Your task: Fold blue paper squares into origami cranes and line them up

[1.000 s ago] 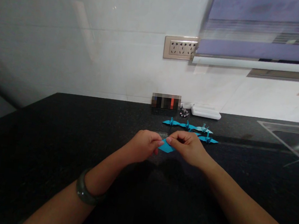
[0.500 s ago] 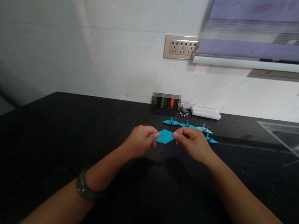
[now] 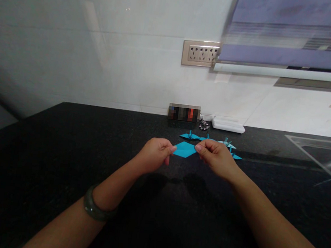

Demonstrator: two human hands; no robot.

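Note:
A folded piece of blue paper (image 3: pixel 184 149), diamond shaped, is held above the black counter (image 3: pixel 61 144). My left hand (image 3: pixel 155 154) pinches its left tip and my right hand (image 3: pixel 216 157) pinches its right tip, both with fingers closed. A dark bangle (image 3: pixel 93 209) circles my left wrist. Just behind my right hand lie several finished blue paper cranes (image 3: pixel 195 136) in a row on the counter, partly hidden by that hand.
A white flat box (image 3: pixel 228 125) and a small dark object (image 3: pixel 204 125) sit at the back by the white wall. A socket plate (image 3: pixel 200 53) is on the wall. A range hood (image 3: pixel 294 39) overhangs at upper right; a steel sink (image 3: pixel 326 156) lies at right.
My hands have lifted the paper slightly and drawn apart, so the folded piece now shows stretched between both pinches instead of tucked between my fingers.

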